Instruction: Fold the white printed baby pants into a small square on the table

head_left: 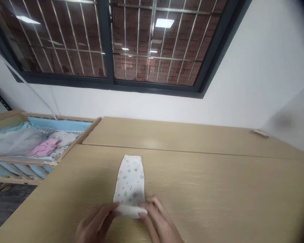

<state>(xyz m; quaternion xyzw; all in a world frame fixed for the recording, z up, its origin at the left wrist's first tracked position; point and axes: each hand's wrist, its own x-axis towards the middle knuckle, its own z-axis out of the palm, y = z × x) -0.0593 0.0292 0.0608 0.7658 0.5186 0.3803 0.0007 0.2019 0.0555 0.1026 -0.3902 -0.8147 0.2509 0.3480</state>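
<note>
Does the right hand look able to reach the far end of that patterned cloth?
Probably yes. The right hand grips the rolled near end of the patterned cloth together with the left hand; the strip lies flat on the table straight ahead, and nothing lies across it.

White cloth (130,180) – small green prints, pale wood-grain table (218,189), pink and blue bedding (44,147) in crib

The tabletop (218,189) gives wide open wood on the right of the patterned cloth (130,180) and a narrower strip on its left. A wooden crib (40,148) stands close against the left edge. The wall (167,108) closes the back, and a small wooden piece (260,133) lies at the far right.
</note>
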